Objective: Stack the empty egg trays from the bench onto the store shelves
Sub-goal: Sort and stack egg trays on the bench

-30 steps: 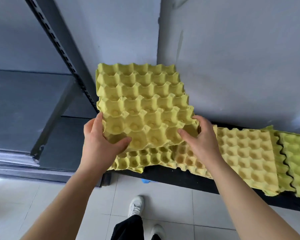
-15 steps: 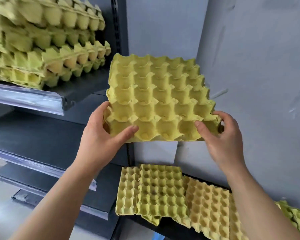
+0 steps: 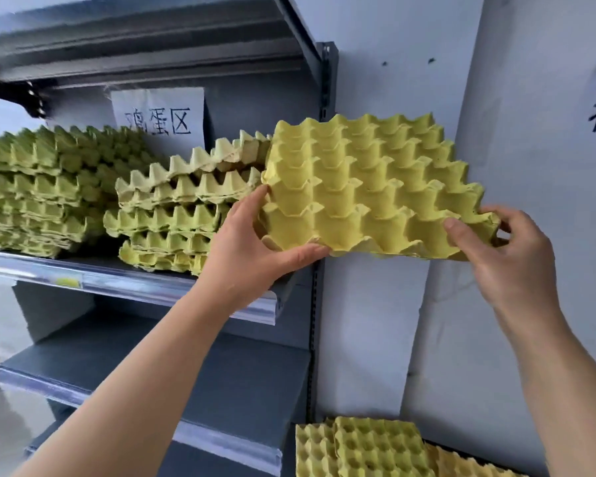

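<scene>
Both hands, left hand and right hand, are pinching the yellow egg tray's near corners, keeping it level. It is hanging centre frame, beside the shelf stack, probably to slide on top.

The held egg tray was yellow-green, dimpled in a regular grid of cups. Stacked trays ran paler yellow to green. The shelves were grey; a white sign bore black characters.

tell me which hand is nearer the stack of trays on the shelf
Left. The left hand grips the held tray at its near left corner, right in front of the shelf stack. The right hand holds the tray's far right corner, out past the shelf upright.
</scene>
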{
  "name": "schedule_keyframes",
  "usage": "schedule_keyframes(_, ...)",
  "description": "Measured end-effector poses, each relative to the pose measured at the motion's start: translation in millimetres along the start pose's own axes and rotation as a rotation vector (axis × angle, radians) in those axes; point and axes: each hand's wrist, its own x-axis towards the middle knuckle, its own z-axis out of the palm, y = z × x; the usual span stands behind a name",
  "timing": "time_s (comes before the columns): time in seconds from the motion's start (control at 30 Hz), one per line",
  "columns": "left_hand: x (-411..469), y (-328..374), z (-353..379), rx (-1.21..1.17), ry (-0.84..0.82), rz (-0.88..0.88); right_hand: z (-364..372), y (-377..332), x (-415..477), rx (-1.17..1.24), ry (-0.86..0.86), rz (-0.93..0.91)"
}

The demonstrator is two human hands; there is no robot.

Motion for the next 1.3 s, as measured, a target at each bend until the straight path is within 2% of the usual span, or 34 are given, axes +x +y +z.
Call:
schedule_keyframes(0.27,19.4,-2.0,-28.0,-0.105,-0.039,0.08,-3.4,-52.6,-5.7,-0.043,0.07,-0.006)
schedule_keyframes(0.5,38.5,-6.5,-52.5,-0.123,0.037,0.1,24.9,-75.8,3.4,-0.045,0.038,-0.016)
schedule_keyframes(0.9,76.7,-74.0,-141.7,-0.041,0.191,0.019,150.8,-126.8,23.1,-0.049,-0.121,-0.134)
schedule_keyframes(1.3,145.2,-193.8,-217.9,-0.132,0.075,-0.085,270.6,-177.1,8.9,-0.243,-0.133,-0.199)
